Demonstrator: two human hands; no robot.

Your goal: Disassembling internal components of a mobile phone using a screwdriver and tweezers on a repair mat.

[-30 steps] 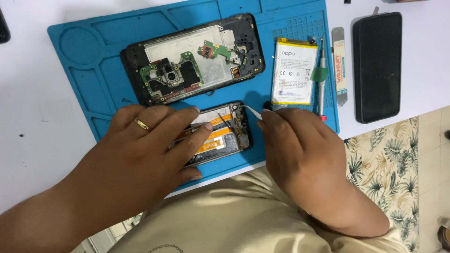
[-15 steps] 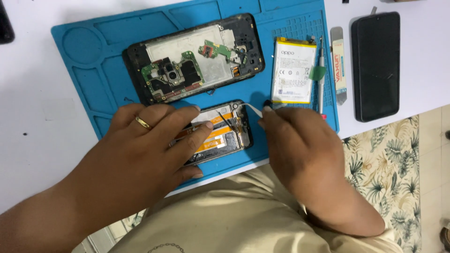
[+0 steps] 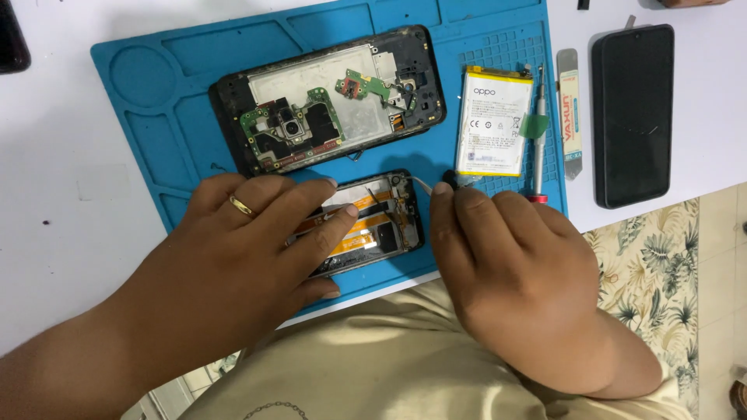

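Left hand, ring on one finger, lies flat with fingers spread, pinning the near opened phone frame on the blue mat. Right hand is curled closed, pinching a thin light tool whose tip meets the frame's far right corner. Best kept steady: firm downward hold, light shallow prying. Far phone chassis, battery and screwdriver lie beyond. Both wrists low, knuckles up.

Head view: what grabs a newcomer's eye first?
The bright blue mat on the white table, with an opened phone showing green circuit boards at its centre. Below it, the left hand presses on a second opened phone with orange flex cables, while the right hand pinches a thin white tool at its corner.
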